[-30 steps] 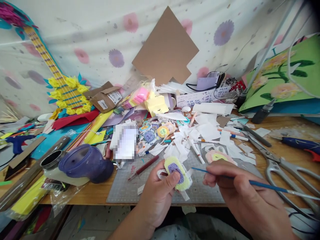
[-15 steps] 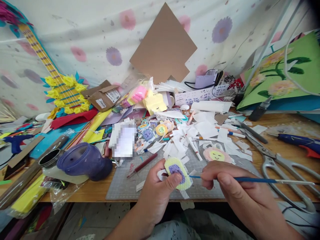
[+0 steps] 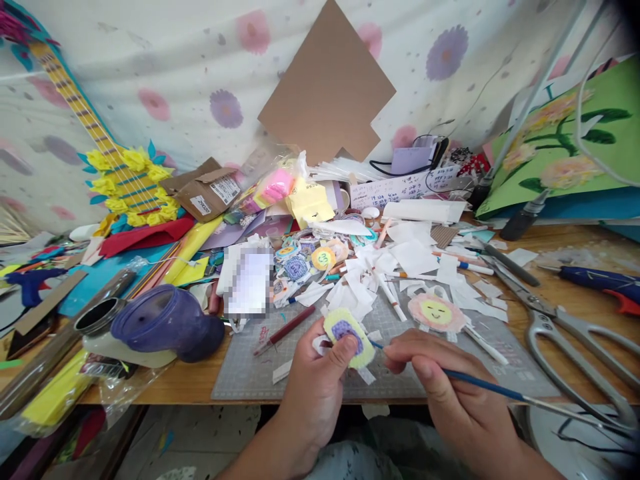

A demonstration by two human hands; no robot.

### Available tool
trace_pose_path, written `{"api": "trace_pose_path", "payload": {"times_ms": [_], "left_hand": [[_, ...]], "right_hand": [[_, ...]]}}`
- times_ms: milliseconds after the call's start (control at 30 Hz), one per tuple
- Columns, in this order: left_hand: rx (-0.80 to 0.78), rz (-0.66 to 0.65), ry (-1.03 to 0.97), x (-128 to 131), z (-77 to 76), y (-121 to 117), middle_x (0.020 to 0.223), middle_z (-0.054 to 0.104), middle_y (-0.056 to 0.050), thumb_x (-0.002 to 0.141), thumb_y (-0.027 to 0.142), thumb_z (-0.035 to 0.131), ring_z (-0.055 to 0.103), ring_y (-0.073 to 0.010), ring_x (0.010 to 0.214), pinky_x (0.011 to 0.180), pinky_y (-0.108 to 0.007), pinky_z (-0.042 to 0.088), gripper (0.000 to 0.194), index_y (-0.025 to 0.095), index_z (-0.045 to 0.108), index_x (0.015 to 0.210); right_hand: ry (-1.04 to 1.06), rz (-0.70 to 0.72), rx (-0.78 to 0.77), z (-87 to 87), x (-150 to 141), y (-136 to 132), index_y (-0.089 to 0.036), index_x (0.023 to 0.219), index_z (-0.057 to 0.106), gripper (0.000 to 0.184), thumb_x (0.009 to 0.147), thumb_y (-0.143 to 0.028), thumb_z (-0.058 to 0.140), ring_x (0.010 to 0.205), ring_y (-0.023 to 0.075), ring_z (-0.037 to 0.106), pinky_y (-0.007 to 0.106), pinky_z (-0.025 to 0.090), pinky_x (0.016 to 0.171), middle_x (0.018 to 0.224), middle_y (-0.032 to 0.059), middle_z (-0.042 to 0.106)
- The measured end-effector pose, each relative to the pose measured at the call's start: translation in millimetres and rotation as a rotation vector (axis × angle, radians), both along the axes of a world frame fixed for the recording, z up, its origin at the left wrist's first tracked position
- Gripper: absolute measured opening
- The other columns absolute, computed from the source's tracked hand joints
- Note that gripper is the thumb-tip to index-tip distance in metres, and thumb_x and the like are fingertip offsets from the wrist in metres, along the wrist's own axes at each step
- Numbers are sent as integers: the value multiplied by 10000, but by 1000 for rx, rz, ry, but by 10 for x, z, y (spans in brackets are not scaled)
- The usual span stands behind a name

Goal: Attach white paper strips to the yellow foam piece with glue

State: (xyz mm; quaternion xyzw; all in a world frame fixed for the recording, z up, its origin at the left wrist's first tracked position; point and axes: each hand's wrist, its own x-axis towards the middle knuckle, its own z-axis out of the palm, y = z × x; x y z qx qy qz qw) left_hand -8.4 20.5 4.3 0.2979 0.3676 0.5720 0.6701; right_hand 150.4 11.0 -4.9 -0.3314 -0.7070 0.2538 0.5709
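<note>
My left hand [image 3: 320, 367] pinches a yellow-edged cutout [image 3: 357, 353] with a purple centre, thumb across its front. White paper tabs stick out from its edges. My right hand [image 3: 450, 387] is closed around a slim blue paintbrush [image 3: 485, 381], whose pale metallic section points to the lower right. The thin blue end of the brush reaches the cutout's right edge; whether it touches I cannot tell. Beyond my right hand, a pink and yellow smiling-face cutout [image 3: 436, 311] lies on the grey cutting mat [image 3: 240, 377]. A white stick-like piece [image 3: 486, 343] extends beside it.
Large scissors [image 3: 543, 327] lie at the right, with a blue glue gun [image 3: 600, 280] farther over. White paper scraps [image 3: 355, 287] and several cutouts [image 3: 295, 267] crowd the middle. A dark red pen [image 3: 285, 330] rests on the mat. A purple jar [image 3: 160, 323] stands at the left.
The cutout and my left hand have shifted slightly up and left. My right hand has moved left and down, tilting the paintbrush more steeply and uncovering the smiling-face cutout.
</note>
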Motion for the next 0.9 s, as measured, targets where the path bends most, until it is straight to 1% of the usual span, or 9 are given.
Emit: {"api": "trace_pose_path", "payload": {"times_ms": [100,200,300,367,433,567,667,800,900], "left_hand": [[-28,15,-49,24,12,5,853,686,-16,724,255,785,608,-125,754,651,-207,468,223,174,680,903],[-102,44,-86,27,25,27,829,678,-20,716,264,788,597,-116,687,570,-199,459,233,159,671,889],[-210,148,-139,-25,29,66,802,665,7,682,264,813,569,-86,617,522,-181,442,259,174,653,864],[-202,171,-116,-77,36,76,844,667,6,693,272,804,578,-91,653,546,-182,446,279,187,648,909],[-96,106,10,-123,61,63,867,667,-8,722,276,777,587,-114,725,604,-197,454,275,184,651,948],[142,-85,425,-167,167,10,812,655,-9,728,260,759,552,-140,760,690,-219,438,222,164,676,909],[207,-178,648,-176,246,-4,794,636,-16,733,301,735,516,-151,732,652,-228,408,225,150,665,885],[224,-237,789,-191,297,-28,677,517,20,721,359,726,420,-122,629,550,-216,321,244,149,609,765],[234,-281,763,-203,337,-80,652,486,29,692,381,747,395,-116,607,529,-213,288,275,152,601,738]], "right_hand": [[8,14,27,-27,-32,1,-299,1107,630,284,917,-161,471,784,185,664,285,543,686,863,14,700],[51,8,39,-44,-18,-10,-294,1098,647,288,902,-142,502,798,174,660,272,547,703,861,8,708],[278,-17,-66,-86,48,-32,-278,1050,677,223,916,-182,528,787,157,660,260,545,729,855,7,708],[473,-9,-173,-120,95,-31,-271,1049,684,199,932,-243,525,779,155,667,257,554,711,875,21,710],[554,-8,-281,-143,121,-7,-263,1054,682,197,934,-285,528,782,171,677,274,565,696,892,43,713],[429,26,-470,-106,68,48,-233,950,651,111,854,-288,649,831,192,669,298,559,720,1010,62,682],[448,131,-584,-10,-40,42,-224,858,567,204,764,-270,742,821,158,630,251,527,697,969,27,648],[580,196,-721,81,-153,-8,-215,772,503,317,680,-242,804,633,80,501,150,415,560,691,-58,562],[631,214,-804,90,-172,-51,-212,757,499,340,655,-248,821,616,81,476,154,387,548,660,-61,551]]}}
